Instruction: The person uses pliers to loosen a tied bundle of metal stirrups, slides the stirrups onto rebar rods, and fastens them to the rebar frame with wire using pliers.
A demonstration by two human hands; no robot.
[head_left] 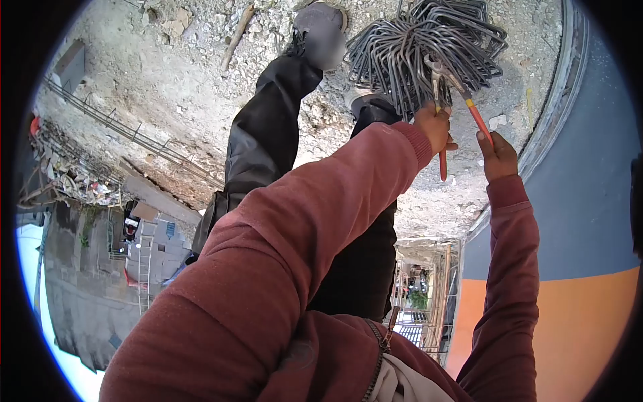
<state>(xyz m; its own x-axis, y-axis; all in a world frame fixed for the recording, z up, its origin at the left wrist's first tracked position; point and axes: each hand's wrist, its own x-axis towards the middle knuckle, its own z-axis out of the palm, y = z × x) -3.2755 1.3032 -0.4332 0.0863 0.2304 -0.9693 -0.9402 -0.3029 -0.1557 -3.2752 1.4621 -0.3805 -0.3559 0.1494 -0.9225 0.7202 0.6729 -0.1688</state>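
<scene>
Reaching to one o'clock, I've got left hand (435, 127) and right hand (499, 157) with fingers curled round steel pliers with red-and-yellow grips (479, 120), over the dark, bent steel rods (383, 59). Bending's done, rods bunched; what's left, I can't tell.

I log plain maroon fabric sleeves (295, 194), plain black trousers (261, 147), dark grey bent metal bars (402, 50), long red tool handles (478, 119) banded yellow, pale grey-white stony ground (181, 87) mottled brown, and a flat wall (576, 221) blocked blue-grey and orange.
</scene>
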